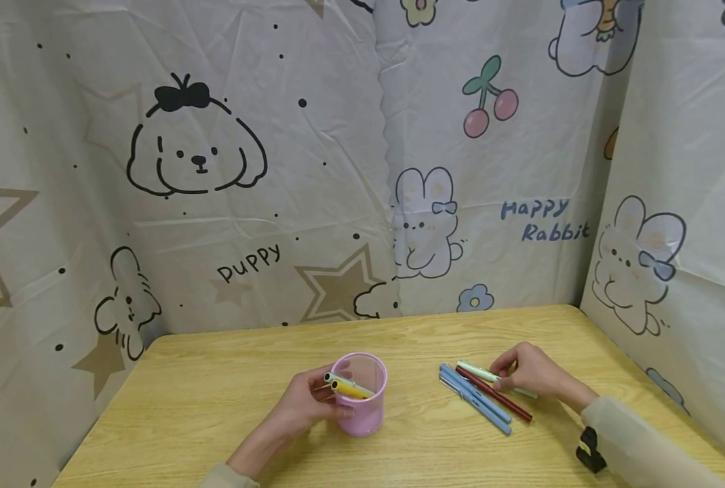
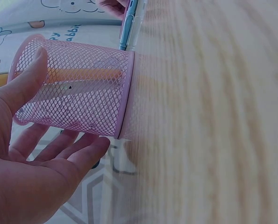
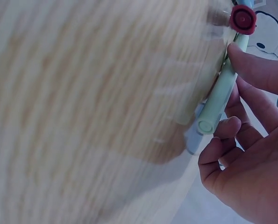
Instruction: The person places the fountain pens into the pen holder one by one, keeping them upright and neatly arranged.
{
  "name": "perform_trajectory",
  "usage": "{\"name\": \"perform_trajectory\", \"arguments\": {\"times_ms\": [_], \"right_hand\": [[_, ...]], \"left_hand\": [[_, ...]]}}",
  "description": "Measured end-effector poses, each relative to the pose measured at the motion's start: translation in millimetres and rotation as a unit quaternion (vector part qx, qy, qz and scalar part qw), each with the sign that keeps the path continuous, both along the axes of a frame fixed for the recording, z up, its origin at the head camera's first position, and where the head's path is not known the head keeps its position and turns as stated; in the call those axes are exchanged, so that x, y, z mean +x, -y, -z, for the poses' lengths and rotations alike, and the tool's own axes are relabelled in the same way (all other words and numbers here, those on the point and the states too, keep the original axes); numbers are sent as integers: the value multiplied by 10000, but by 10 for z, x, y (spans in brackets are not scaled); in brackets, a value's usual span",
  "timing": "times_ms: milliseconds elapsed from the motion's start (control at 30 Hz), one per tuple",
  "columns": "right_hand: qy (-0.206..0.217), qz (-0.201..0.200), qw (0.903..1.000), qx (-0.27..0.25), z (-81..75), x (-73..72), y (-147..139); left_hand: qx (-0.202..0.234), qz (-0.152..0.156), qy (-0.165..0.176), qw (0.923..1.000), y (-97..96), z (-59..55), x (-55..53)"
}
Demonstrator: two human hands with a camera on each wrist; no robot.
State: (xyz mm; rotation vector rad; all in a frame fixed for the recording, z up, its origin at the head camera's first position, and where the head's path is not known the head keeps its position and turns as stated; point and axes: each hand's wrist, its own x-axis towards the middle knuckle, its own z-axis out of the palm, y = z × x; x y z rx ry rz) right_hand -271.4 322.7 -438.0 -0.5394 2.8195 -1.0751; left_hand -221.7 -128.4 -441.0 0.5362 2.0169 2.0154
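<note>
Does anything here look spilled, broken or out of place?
Nothing looks spilled or broken. The cup stands upright; the loose pens lie roughly side by side. Only the black object by the right sleeve seems odd: its purpose is unclear.

The table (image 1: 234, 362) has a yellowish wood-grain top, its far corners rounded. A pink mesh cup (image 1: 362, 417) stands upright on it. Toward the cup's three o'clock, two blue pens (image 1: 479, 408) and a dark red pen (image 1: 515, 407) lie close together, slanting ten to four. At their one o'clock: a pale green pen (image 1: 473, 369); whether it touches the wood, I can't tell.
</note>
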Motion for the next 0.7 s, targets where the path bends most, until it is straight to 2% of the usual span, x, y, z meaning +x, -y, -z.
{"name": "perform_trajectory", "arguments": {"times_ms": [700], "right_hand": [[50, 212, 9998, 16, -4, -1, 14]], "left_hand": [[-110, -78, -22, 9999, 1, -19, 11]]}}
